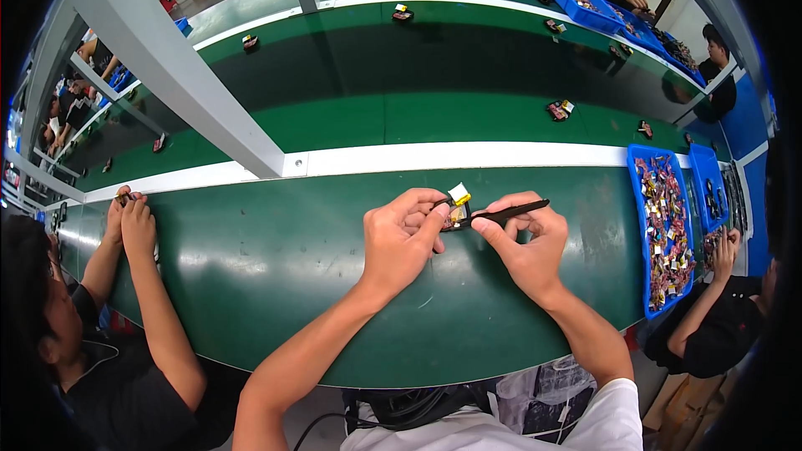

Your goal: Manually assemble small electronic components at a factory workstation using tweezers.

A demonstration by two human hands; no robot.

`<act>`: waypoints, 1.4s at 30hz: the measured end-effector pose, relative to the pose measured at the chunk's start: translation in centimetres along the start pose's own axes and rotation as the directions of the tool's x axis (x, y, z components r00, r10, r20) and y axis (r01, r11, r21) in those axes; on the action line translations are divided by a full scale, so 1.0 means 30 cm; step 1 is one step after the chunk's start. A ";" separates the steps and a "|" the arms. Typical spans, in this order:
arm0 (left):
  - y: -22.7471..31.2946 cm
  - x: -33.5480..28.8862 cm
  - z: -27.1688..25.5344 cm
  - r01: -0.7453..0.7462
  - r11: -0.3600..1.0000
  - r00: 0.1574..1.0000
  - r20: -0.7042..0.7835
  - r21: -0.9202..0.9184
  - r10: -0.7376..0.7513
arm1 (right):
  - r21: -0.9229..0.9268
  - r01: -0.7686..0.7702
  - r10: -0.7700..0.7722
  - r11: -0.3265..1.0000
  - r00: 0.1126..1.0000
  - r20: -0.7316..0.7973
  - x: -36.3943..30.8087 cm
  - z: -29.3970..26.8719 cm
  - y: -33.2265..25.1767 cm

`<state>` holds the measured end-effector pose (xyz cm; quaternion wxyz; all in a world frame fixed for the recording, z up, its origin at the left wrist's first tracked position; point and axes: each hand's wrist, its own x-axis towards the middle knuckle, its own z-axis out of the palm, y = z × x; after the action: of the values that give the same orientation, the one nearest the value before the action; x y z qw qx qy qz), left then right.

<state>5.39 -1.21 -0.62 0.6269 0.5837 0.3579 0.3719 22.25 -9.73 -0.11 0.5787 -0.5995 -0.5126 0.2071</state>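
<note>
Both hands over the near bench, left hand (401,238) beside right hand (522,242) — small part (456,210) between them, parts tray (664,225) to the right — conveyor belt (418,117) behind.

1. Green counter (276,284): smooth, semi-glossy belt-like surface, soft streaks of reflected light
2. White rail (468,155) along the counter: painted metal by the look, matt and even
3. Grey post (180,75): smooth painted metal, dull sheen
4. Blue bin (639,200): hard plastic, slightly glossy; small parts (664,234) inside shiny, wrapper-like
5. Black tweezers (510,213): smooth, matt, plastic-looking
6. Small part (455,210) pinched at the fingertips: yellow glossy tape-like patch, black and metallic bits, too small to tell more
7. White sleeve (618,409): soft matt cloth
</note>
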 end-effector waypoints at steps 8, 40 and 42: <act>-0.009 -0.002 -0.004 -0.019 1.000 0.999 0.049 0.001 0.019 | 0.233 -0.273 0.267 0.933 0.962 0.056 0.012 -0.004 -0.025; -0.033 0.007 -0.030 0.065 0.977 0.977 0.210 -0.204 -0.021 | 0.150 -0.025 0.023 0.988 1.000 0.016 -0.008 -0.006 -0.003; -0.029 0.006 -0.027 0.045 0.977 0.979 0.206 -0.206 -0.001 | 0.186 -0.068 0.065 0.980 0.998 0.020 -0.009 -0.006 -0.001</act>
<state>4.81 -0.71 -1.56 0.7226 0.5453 0.2570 0.3383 22.28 -10.06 -0.14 0.6215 -0.5579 -0.4747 0.2778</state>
